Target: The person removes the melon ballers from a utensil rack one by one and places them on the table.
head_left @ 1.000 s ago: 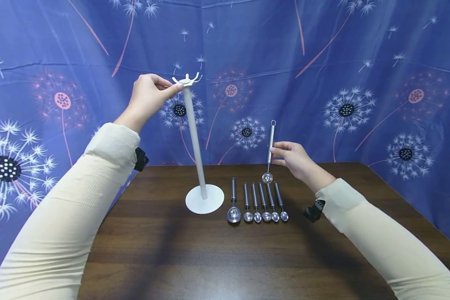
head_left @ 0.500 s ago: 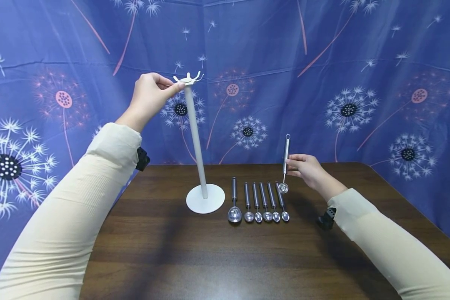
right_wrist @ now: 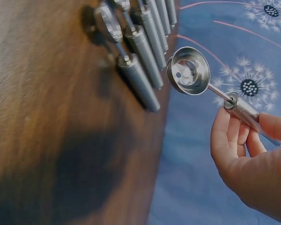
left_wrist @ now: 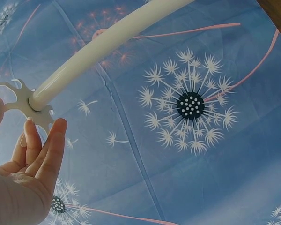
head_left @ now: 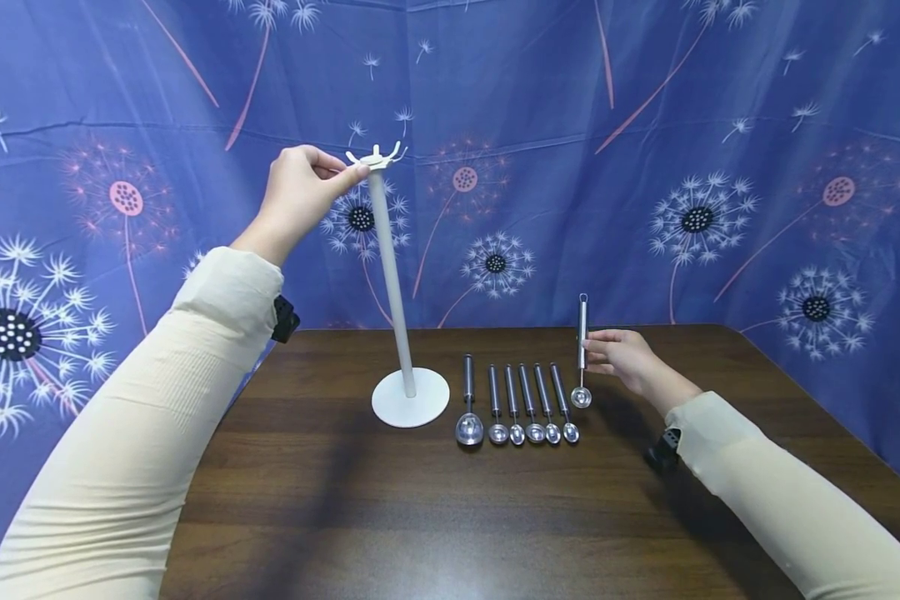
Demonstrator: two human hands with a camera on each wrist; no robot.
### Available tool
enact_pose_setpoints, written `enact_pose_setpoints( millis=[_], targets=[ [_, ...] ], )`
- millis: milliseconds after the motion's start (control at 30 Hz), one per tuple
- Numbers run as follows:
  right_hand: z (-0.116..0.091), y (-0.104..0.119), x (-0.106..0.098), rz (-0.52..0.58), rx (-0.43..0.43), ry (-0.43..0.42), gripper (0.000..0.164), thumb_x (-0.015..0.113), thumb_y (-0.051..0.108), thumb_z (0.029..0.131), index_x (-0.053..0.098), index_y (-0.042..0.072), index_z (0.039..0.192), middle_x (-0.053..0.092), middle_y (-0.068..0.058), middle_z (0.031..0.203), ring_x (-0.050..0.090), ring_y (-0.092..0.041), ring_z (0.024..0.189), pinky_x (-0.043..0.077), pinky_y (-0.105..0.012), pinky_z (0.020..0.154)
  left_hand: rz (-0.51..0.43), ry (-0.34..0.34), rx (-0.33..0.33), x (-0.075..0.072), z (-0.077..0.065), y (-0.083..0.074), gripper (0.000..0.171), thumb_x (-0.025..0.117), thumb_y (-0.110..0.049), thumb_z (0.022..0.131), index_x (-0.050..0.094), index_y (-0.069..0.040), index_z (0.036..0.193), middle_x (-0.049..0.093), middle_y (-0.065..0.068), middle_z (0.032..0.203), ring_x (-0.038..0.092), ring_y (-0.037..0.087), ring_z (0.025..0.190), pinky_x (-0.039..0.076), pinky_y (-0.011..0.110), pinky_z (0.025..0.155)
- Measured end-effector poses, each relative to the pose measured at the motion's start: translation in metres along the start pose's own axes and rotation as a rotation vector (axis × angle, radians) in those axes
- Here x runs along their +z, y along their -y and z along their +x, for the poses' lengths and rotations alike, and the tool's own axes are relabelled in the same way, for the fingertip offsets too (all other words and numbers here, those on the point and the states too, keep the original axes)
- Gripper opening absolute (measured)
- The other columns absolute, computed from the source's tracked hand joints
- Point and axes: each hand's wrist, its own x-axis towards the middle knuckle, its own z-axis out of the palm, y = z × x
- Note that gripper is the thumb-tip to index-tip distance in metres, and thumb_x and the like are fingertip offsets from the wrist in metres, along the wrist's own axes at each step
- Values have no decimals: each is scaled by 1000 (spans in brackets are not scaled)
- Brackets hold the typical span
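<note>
At the top of a white hook stand [head_left: 392, 275], my left hand [head_left: 300, 187] pinches the edge of the hooked crown [head_left: 376, 160] between thumb and fingers. The left wrist view shows that crown [left_wrist: 22, 99] from below, with fingertips on its hooks. My right hand [head_left: 624, 360] holds a steel melon baller [head_left: 582, 321] by its handle, upright with the bowl down, just right of the row of scoops. A small hole shows in the bowl of the melon baller [right_wrist: 189, 70] in the right wrist view. The crown's hooks carry no utensils.
Several small steel scoops [head_left: 528, 396] lie side by side on the brown table [head_left: 420, 517], handles pointing away. A larger scoop [head_left: 468, 427] lies left of them, near the stand's round base [head_left: 411, 400]. A blue dandelion-print curtain [head_left: 570, 167] hangs behind.
My right hand has moved right and down with the melon baller, from above the row to its right side. The left hand has kept its hold on the stand's crown.
</note>
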Motion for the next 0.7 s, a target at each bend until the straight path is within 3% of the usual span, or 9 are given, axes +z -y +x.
enact_pose_setpoints(
  millis=[300, 700],
  targets=[
    [1, -16, -7, -51, 23, 32, 47, 52, 7, 99, 35, -19, 134, 60, 6, 85, 60, -6, 76, 59, -28, 83, 4, 2, -7, 0, -2, -2, 49, 66, -49, 88, 71, -5, 109, 62, -11, 77, 50, 8, 79, 40, 25, 68],
    [1, -34, -7, -102, 101, 34, 44, 52, 3, 96, 39, -19, 131, 61, 4, 82, 60, -7, 71, 60, -27, 74, 13, -2, -9, 1, -2, -2, 49, 64, -50, 89, 69, -6, 110, 64, -8, 82, 52, 7, 80, 42, 25, 70]
  ],
)
